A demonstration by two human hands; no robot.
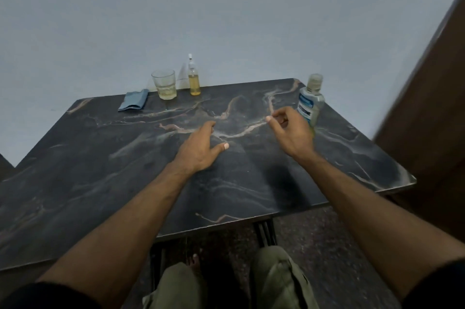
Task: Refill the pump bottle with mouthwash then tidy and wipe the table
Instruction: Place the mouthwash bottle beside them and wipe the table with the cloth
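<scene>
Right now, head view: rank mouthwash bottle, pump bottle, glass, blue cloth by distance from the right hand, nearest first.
From the right hand:
1. mouthwash bottle, just behind the hand, at the table's right edge.
2. pump bottle, far edge, to the hand's left.
3. glass, left of the pump bottle.
4. blue cloth, farthest left, flat on the table.

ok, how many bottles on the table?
2: pump bottle at the far edge beside the glass; mouthwash bottle at the far right, behind the right hand.
</scene>
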